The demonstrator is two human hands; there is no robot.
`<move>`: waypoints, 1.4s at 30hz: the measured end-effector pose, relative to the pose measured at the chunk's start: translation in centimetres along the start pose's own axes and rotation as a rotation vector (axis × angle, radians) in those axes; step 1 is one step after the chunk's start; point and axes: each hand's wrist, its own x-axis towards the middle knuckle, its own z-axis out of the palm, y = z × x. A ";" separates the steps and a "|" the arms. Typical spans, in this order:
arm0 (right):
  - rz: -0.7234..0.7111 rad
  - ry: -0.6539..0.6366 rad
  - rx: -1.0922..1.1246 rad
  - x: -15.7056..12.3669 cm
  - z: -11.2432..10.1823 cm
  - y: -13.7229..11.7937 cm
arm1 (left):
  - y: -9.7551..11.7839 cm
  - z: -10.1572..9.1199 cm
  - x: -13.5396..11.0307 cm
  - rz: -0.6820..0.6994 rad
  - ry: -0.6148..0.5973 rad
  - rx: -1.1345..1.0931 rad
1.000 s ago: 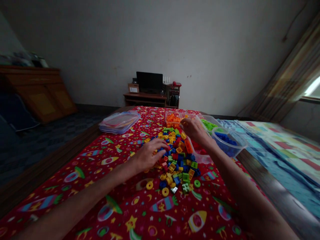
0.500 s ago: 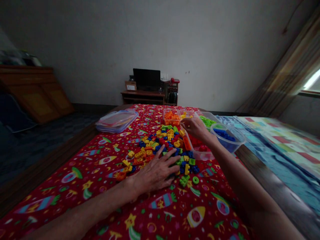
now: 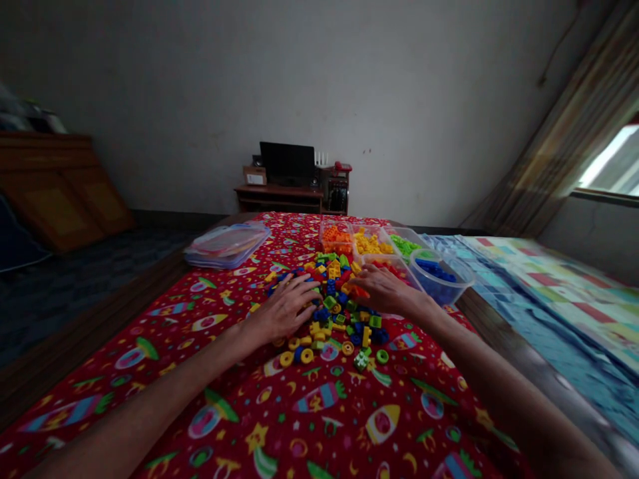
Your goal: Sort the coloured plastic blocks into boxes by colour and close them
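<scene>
Bricks (image 3: 332,271) lie heaped between the 2 hands; left hand (image 3: 284,313) grip spread apart on them, right hand (image 3: 387,291) grip unclear.

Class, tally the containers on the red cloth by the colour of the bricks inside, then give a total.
Orange tub: 1
Yellow tub: 1
Green tub: 1
Red tub: 1
Blue bowl: 1
Total: 5
</scene>
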 end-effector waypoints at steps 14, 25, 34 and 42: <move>0.139 0.282 0.336 3.3 -2.9 1.5 | -2.5 0.0 0.4 0.036 0.182 -0.121; 0.353 0.545 0.167 16.5 -5.3 7.1 | -1.9 0.5 0.0 0.029 0.229 -0.207; 0.181 0.481 0.242 10.4 -2.2 3.1 | -2.3 1.4 -0.3 -0.003 0.191 -0.191; 0.045 0.189 0.242 7.0 1.1 -2.4 | -4.1 0.1 -0.1 -0.230 0.225 -0.109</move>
